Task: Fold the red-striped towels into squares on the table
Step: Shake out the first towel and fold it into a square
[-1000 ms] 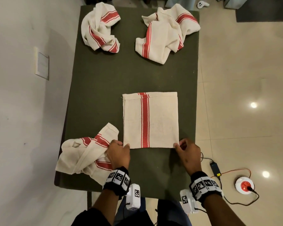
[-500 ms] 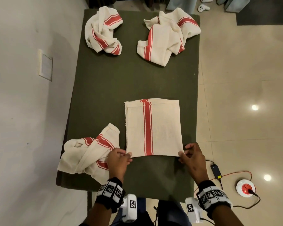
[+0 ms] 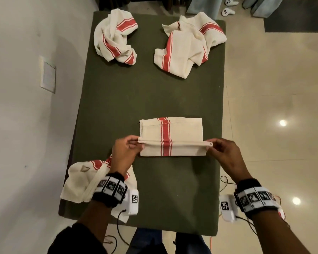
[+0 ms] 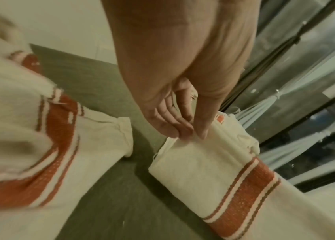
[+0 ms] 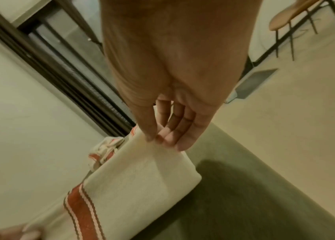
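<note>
A cream towel with one red stripe (image 3: 182, 132) lies half folded at the near middle of the dark green table (image 3: 151, 92). Its near edge is lifted and carried over the far part. My left hand (image 3: 134, 143) pinches the left corner of that edge; thumb and fingers (image 4: 182, 129) meet on the cloth (image 4: 203, 165). My right hand (image 3: 212, 146) pinches the right corner, its fingertips (image 5: 162, 138) holding the hem of the towel (image 5: 141, 178). The raised fold hangs a little above the table.
Three crumpled red-striped towels lie on the table: one at the near left under my left forearm (image 3: 81, 178), one at the far left (image 3: 114, 37), one at the far right (image 3: 187, 44). A wall runs along the left. Cables and a red socket lie on the floor at right.
Both hands have lifted the towel's near edge and carried it away from me, over the flat part. The towel now shows as a shorter doubled band. The other towels have not moved.
</note>
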Demonstrator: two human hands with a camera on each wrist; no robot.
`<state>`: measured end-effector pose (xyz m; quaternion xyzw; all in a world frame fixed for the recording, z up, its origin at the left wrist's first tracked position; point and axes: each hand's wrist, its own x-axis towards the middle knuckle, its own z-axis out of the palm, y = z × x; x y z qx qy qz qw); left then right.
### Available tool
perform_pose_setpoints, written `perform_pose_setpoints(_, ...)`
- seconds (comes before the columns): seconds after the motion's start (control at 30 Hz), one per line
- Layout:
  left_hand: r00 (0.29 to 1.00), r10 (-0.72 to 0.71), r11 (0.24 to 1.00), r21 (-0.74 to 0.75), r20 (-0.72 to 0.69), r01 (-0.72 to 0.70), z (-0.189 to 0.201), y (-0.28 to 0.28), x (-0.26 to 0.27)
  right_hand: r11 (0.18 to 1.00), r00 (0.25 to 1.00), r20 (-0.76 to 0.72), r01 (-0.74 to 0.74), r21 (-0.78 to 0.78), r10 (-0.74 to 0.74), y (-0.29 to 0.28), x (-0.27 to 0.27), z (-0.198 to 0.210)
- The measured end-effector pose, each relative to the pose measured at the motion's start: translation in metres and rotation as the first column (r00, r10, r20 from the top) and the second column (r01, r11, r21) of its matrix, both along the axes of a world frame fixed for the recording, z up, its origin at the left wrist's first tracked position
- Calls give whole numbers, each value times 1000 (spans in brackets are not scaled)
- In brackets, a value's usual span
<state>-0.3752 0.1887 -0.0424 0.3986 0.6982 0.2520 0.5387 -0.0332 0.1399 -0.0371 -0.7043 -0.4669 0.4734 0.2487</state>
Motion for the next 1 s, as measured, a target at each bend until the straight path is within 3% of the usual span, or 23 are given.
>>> perform_pose_setpoints(0.07,997,11,1000,29,-75,-8,-10,22,3,999,994,103,33,40,-37,25,-1,-8)
perform_pose_setpoints(0.2,992,119,992,-26,-34,-120,-32,53,9,991,993,-13,120,60,-119,61,-3,-35)
perform_pose_setpoints(0.3,979,146,989,-3,-144,-148,-49,66,15,989,989,72,121,81,-127,78,-7,-55)
perform_pose_setpoints(0.53,951,-19,984,161,-309,72,-47,78,23,990,949,295,85,114,-115,98,-14,-65)
perform_pose_setpoints(0.8,886,-37,969,200,-463,145,-57,79,26,988,896,444,-39,149,-31,95,-14,-69)
perform_pose_setpoints(0.9,834,-48,947,240,-550,213,-53,78,28,982,883,468,-53,184,-40,99,-11,-68)
perform_pose_setpoints(1.0,734,-114,915,218,-670,340,-51,76,29,976,889,457,-63,210,-41,101,-10,-67)
